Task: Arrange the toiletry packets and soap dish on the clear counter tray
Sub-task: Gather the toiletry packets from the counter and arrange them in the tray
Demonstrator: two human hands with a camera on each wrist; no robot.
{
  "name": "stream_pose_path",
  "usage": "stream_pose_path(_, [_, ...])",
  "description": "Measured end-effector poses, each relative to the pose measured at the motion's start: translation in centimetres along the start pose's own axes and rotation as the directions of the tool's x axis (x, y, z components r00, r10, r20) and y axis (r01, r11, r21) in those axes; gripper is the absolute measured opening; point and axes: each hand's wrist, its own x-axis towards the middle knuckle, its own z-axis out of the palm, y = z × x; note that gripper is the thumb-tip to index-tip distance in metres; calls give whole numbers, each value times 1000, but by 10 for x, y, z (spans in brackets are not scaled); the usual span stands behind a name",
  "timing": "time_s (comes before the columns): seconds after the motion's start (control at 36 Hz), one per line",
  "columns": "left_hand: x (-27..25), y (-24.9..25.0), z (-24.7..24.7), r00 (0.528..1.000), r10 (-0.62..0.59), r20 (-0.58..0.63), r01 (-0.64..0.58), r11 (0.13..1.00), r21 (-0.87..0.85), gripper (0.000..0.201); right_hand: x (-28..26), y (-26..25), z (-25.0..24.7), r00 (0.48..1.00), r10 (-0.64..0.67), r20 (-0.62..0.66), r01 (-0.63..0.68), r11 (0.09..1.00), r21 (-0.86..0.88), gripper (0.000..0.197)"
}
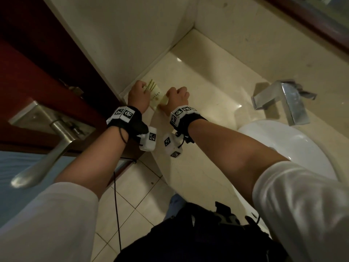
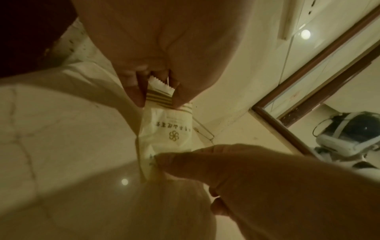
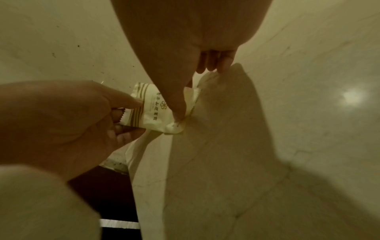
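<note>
A white toiletry packet (image 1: 155,94) with gold stripes and a gold emblem is held between both hands at the counter's back left corner, close to the wall. My left hand (image 1: 144,88) pinches its striped, serrated end between thumb and fingers (image 2: 160,99). My right hand (image 1: 166,100) pinches the opposite end (image 3: 185,104). The packet (image 2: 170,128) looks slightly crumpled in the middle (image 3: 154,113). A thin clear rim (image 2: 205,133) shows just behind it near the wall. No soap dish is in view.
The beige marble counter (image 1: 207,95) runs right to a chrome faucet (image 1: 283,101) and a white basin (image 1: 292,148). A dark red door with a metal lever handle (image 1: 47,148) stands to the left. A wood-framed mirror (image 2: 308,81) hangs above the counter.
</note>
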Motion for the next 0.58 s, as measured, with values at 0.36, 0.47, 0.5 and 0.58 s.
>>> stream_pose_path(0.36, [-35, 18, 4, 976, -115, 185, 183, 892, -413, 31, -23, 47, -40, 980, 88, 180, -185, 747, 638, 23])
stream_pose_path(0.47, [-67, 39, 18, 949, -128, 288, 288, 724, -626, 15, -50, 63, -62, 961, 198, 193, -269, 513, 815, 19])
stream_pose_path(0.5, [-77, 45, 24, 941, -130, 313, 314, 683, -660, 14, -56, 68, -67, 954, 226, 197, -282, 456, 844, 19])
stream_pose_path(0.58, [-105, 60, 45, 924, -104, 369, 354, 601, -716, 15, -79, 88, -81, 931, 292, 217, -311, 327, 893, 14])
